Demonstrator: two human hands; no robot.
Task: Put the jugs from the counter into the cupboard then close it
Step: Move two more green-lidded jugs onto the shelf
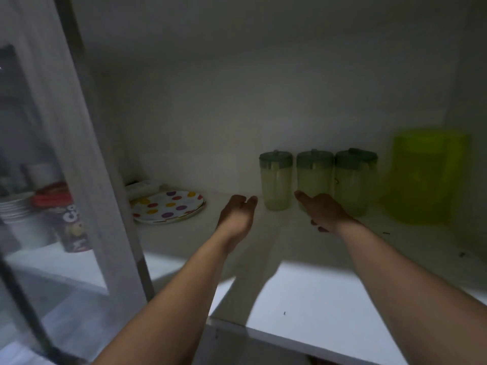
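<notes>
Green-lidded jugs line the cupboard shelf; left hand and right hand hover spread, empty; polka-dot plate at nine o'clock.

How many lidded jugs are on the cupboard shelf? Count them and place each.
3, in a row at the back: left jug beyond the left hand, middle jug and right jug behind the right hand. None seems hidden.

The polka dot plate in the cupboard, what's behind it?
Behind the polka dot plate, in the shelf's back left corner, lies something pale and flat; it is too dim to identify, and the plate hides its lower part.
</notes>
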